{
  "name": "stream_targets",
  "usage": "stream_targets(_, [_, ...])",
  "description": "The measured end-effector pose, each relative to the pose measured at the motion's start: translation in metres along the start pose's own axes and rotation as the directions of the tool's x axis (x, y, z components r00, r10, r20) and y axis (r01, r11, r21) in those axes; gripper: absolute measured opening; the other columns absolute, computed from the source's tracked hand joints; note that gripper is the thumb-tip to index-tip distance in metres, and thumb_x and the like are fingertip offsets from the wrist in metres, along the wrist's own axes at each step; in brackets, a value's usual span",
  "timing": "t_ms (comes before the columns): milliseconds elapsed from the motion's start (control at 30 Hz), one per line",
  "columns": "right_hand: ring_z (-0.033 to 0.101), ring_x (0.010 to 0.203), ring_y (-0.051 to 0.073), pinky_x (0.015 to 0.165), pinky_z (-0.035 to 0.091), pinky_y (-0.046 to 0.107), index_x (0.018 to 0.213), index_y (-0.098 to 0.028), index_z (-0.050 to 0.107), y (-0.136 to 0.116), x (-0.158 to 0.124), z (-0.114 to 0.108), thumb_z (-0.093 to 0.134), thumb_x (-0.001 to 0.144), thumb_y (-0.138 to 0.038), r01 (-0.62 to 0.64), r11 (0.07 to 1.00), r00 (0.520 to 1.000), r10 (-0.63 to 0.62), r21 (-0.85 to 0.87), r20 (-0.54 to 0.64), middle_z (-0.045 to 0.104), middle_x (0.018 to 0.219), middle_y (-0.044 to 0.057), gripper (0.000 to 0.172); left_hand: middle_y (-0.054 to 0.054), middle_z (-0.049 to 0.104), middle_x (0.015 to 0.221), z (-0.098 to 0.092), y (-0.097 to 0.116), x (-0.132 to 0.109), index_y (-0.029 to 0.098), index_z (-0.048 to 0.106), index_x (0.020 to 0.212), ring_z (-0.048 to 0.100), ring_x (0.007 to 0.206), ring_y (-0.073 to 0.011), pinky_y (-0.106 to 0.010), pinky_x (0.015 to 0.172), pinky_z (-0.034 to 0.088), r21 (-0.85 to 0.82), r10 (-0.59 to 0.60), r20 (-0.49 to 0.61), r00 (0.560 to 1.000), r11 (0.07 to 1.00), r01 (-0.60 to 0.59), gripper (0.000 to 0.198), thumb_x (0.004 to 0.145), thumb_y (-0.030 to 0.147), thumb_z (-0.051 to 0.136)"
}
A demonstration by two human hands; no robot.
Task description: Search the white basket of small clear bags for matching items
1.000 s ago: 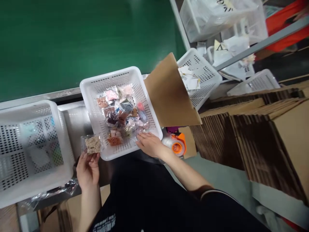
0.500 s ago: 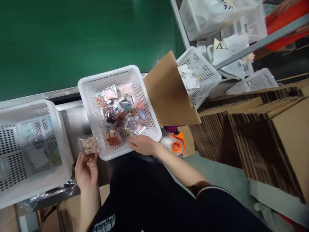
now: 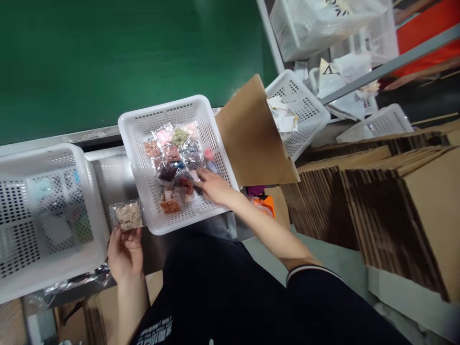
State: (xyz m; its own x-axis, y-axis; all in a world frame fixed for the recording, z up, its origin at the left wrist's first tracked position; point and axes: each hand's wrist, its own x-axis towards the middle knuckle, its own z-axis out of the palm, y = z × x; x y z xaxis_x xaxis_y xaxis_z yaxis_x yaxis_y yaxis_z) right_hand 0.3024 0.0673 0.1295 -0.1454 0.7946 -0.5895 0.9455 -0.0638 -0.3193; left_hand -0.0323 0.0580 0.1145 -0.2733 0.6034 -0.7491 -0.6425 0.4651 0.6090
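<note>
My left hand pinches the lower edge of a small clear packet of beige bits, held beside the left wall of a white perforated basket. Inside that basket lies a loose heap of clear packets with pink, brown, dark and orange contents. A packet of green bits rests near the top of the heap. My right hand reaches in over the basket's right front, its fingers apart and touching packets on the heap's right side. The fingertips are partly hidden among the shiny plastic.
A second white basket with packets stands on the left. Beyond lies a green surface. To the right are an upright cardboard flap, a basket with tags, an orange tape dispenser and stacked flattened cartons.
My right hand has moved from the basket's front edge further in over the heap. The green packet has shifted from the front to the back of the heap. My left hand still holds its packet.
</note>
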Motion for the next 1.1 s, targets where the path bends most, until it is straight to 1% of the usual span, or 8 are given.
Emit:
stream_targets(133, [0.025, 0.161, 0.041, 0.134, 0.017, 0.057, 0.166, -0.012, 0.042, 0.006, 0.016, 0.023, 0.056, 0.097, -0.005, 0.003, 0.981, 0.998, -0.014, -0.192, -0.055, 0.028, 0.173, 0.019, 0.070, 0.006, 0.075, 0.081, -0.004, -0.002, 0.000, 0.017, 0.070, 0.091, 0.070, 0.074, -0.0115, -0.028, 0.079, 0.065, 0.011, 0.018, 0.022, 1.000, 1.000, -0.019, 0.011, 0.082, 0.018, 0.075])
stream_targets(233, [0.042, 0.150, 0.040, 0.126, 0.030, 0.055, 0.160, 0.000, 0.044, 0.011, 0.036, 0.010, 0.045, 0.103, -0.009, -0.020, 0.964, 0.982, -0.031, -0.265, -0.186, 0.046, 0.161, 0.026, 0.057, 0.005, 0.076, 0.084, -0.007, -0.004, 0.001, 0.018, 0.070, 0.091, 0.071, 0.078, -0.0120, -0.027, 0.079, 0.065, 0.028, 0.015, 0.032, 0.999, 0.999, -0.016, 0.013, 0.080, 0.019, 0.077])
stream_targets(433, [0.067, 0.111, 0.034, 0.093, 0.048, 0.043, 0.131, -0.017, 0.067, 0.009, 0.064, -0.033, 0.043, 0.102, -0.009, -0.133, 0.961, 0.977, 0.086, -0.241, -0.195, 0.072, 0.122, 0.013, 0.038, 0.005, 0.077, 0.087, -0.013, -0.001, 0.000, 0.018, 0.071, 0.095, 0.071, 0.079, -0.0116, -0.027, 0.078, 0.065, 0.019, 0.024, 0.032, 0.999, 1.000, -0.024, 0.010, 0.085, 0.017, 0.072])
stream_targets(567, [0.065, 0.118, 0.034, 0.094, 0.052, 0.042, 0.159, -0.014, 0.045, 0.015, 0.059, -0.046, 0.043, 0.097, -0.006, -0.226, 0.960, 0.944, 0.174, -0.166, -0.281, 0.066, 0.135, 0.016, 0.062, 0.007, 0.072, 0.078, -0.019, 0.001, 0.004, 0.018, 0.070, 0.092, 0.067, 0.070, -0.0102, -0.027, 0.080, 0.064, 0.002, 0.031, 0.055, 0.998, 1.000, -0.031, 0.009, 0.084, 0.017, 0.073])
stream_targets(667, [0.040, 0.149, 0.044, 0.119, 0.039, 0.057, 0.170, -0.014, 0.028, 0.014, 0.054, -0.037, 0.064, 0.092, -0.014, -0.079, 0.976, 0.953, 0.014, -0.203, -0.303, 0.036, 0.166, 0.025, 0.086, 0.006, 0.075, 0.081, -0.018, -0.001, 0.007, 0.017, 0.070, 0.093, 0.070, 0.072, -0.0107, -0.026, 0.078, 0.065, -0.007, 0.036, 0.023, 0.999, 0.999, -0.035, 0.010, 0.083, 0.017, 0.073])
stream_targets(767, [0.015, 0.160, 0.051, 0.126, 0.016, 0.073, 0.167, -0.020, 0.040, -0.002, 0.053, -0.005, 0.088, 0.082, -0.039, 0.257, 0.944, 0.945, -0.290, -0.205, -0.150, 0.012, 0.176, 0.025, 0.100, 0.003, 0.078, 0.085, -0.011, -0.003, 0.006, 0.017, 0.071, 0.090, 0.074, 0.079, -0.0126, -0.027, 0.076, 0.065, -0.033, 0.006, -0.031, 0.999, 0.999, -0.007, 0.006, 0.086, 0.016, 0.068])
stream_targets(900, [0.037, 0.152, 0.043, 0.125, 0.024, 0.066, 0.148, -0.024, 0.065, -0.031, 0.057, 0.039, 0.081, 0.089, -0.036, 0.508, 0.859, 0.860, -0.510, -0.062, -0.026, 0.040, 0.166, 0.021, 0.062, 0.003, 0.078, 0.082, -0.008, -0.005, 0.004, 0.017, 0.072, 0.088, 0.073, 0.075, -0.0122, -0.028, 0.076, 0.067, -0.057, -0.024, -0.029, 0.999, 0.998, 0.023, 0.006, 0.087, 0.015, 0.067])
stream_targets(1100, [0.065, 0.107, 0.030, 0.085, 0.052, 0.037, 0.137, -0.021, 0.072, -0.007, 0.046, 0.017, 0.065, 0.092, -0.012, 0.276, 0.956, 0.954, -0.261, 0.095, -0.147, 0.068, 0.122, 0.015, 0.047, 0.005, 0.077, 0.081, -0.019, -0.005, 0.008, 0.018, 0.073, 0.088, 0.072, 0.071, -0.0105, -0.026, 0.077, 0.068, -0.037, 0.017, -0.029, 0.999, 0.999, -0.018, 0.005, 0.085, 0.016, 0.071])
